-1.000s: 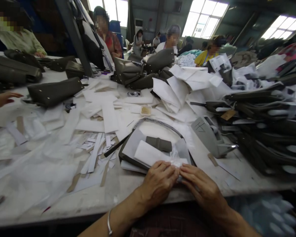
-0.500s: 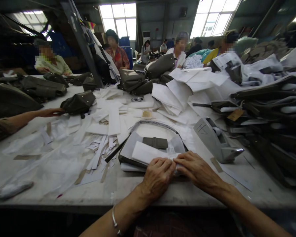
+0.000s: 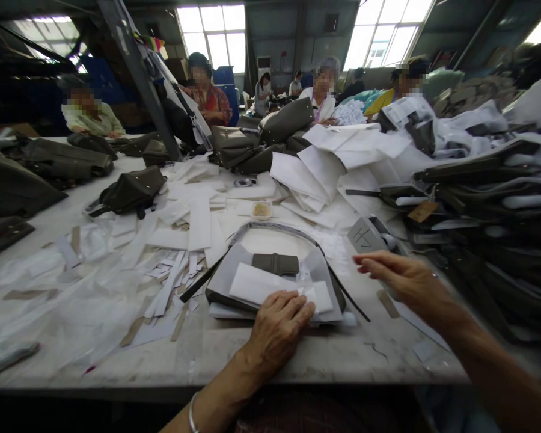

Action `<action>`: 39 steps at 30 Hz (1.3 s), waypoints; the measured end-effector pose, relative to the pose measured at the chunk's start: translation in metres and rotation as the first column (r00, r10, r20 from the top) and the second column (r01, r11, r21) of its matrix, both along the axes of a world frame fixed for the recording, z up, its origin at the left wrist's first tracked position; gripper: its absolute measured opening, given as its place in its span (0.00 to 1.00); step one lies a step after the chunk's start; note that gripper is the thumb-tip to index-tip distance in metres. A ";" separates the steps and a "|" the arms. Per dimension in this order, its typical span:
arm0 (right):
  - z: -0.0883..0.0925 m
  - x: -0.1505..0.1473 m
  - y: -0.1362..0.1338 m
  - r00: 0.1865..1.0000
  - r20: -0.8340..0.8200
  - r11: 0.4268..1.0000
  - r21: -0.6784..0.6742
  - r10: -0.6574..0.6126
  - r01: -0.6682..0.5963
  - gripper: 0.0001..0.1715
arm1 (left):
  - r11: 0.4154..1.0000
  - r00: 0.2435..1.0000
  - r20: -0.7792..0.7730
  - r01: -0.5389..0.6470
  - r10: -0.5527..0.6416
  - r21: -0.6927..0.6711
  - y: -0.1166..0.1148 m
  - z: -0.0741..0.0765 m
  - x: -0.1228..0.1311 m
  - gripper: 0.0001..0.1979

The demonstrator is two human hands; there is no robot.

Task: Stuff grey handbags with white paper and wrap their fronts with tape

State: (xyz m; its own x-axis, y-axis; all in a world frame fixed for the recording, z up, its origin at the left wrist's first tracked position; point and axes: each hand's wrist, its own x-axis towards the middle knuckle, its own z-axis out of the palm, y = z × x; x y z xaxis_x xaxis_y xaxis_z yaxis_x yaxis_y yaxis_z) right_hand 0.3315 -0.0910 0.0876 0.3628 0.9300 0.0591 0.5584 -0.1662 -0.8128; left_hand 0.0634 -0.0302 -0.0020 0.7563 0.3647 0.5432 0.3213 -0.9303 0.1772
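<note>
From ten to eleven o'clock of the bag [image 3: 275,264] lay at least five smooth, dark bags [image 3: 67,157] with a leather-like sheen. At nine o'clock spread thin, crumpled clear film [image 3: 79,319], its sheets too tangled to count. One soft-cornered studded bag [image 3: 132,189] sat alone at ten o'clock. Nearer, again at nine, were four flat brown card strips [image 3: 133,331] and a litter of narrow white paper strips [image 3: 169,285], well over ten.

The bag lay flat on the pale, scuffed table [image 3: 329,361], directly before the person. One pale, stiff sheet [image 3: 223,273] covered much of it, and one folded, matte white pad [image 3: 255,282] crossed its near part. Its single wrapped strap [image 3: 277,225] arched at twelve o'clock; two thin strap ends [image 3: 202,279] stuck out, at nine and at four. Beyond the arch stood one small square tub [image 3: 261,210]. The left hand [image 3: 282,328], coming in from six o'clock, rested on the pad, fingers side by side and slightly bent; whether they gripped it I could not tell.

At one o'clock rose a loose heap of white sheets [image 3: 318,171]. One angular grey tape dispenser [image 3: 365,236] stood at two. The right hand [image 3: 401,282] was at three, apart from the bag, fingers outstretched with narrow gaps; I could not tell if they pinched anything thin. Behind it were piled dark bags [image 3: 482,270], uncountable, with one brown tag [image 3: 422,210].
</note>
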 end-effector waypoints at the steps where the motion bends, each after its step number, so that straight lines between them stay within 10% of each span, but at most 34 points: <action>1: 0.006 0.017 -0.010 0.987 0.007 0.986 0.035 -0.162 0.162 0.25 | 1.000 1.000 0.008 0.002 -0.002 -0.007 0.000 -0.001 0.000 0.12; 5: 0.011 0.082 -0.042 0.843 0.106 0.849 0.018 -0.527 0.528 0.23 | 1.000 0.999 0.049 0.015 -0.015 -0.004 0.001 -0.004 0.001 0.12; 11: -0.025 0.122 -0.037 0.875 -0.153 0.872 -0.265 -0.459 0.411 0.24 | 0.999 0.998 0.060 0.031 -0.033 0.022 0.004 -0.001 -0.001 0.14; 20: -0.045 0.124 -0.017 0.873 -0.245 0.904 -0.183 -0.422 0.386 0.25 | 0.995 0.994 0.044 0.098 -0.099 0.008 0.004 0.005 -0.010 0.14; 28: -0.028 0.108 -0.044 0.802 -0.315 0.836 0.046 -0.507 0.547 0.17 | 0.996 0.995 0.038 0.092 -0.092 0.000 0.004 0.005 -0.010 0.13; 36: -0.082 0.090 -0.089 0.748 -0.185 0.770 -0.113 -0.637 0.628 0.15 | 0.994 0.997 0.005 0.082 -0.082 -0.065 0.001 0.004 -0.010 0.12; 39: -0.074 0.083 -0.089 0.814 -0.154 0.828 -0.121 -0.561 0.548 0.17 | 0.992 0.996 -0.041 0.073 -0.078 -0.104 -0.002 0.003 -0.011 0.13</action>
State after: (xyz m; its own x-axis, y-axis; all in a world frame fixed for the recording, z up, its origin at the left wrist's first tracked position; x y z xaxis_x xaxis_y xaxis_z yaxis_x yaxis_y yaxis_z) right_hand 0.4145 -0.1798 0.0136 0.8161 0.5674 -0.1100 0.2048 -0.4618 -0.8630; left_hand 0.0521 -0.0319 0.0006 0.8065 0.3578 0.4706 0.2609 -0.9297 0.2598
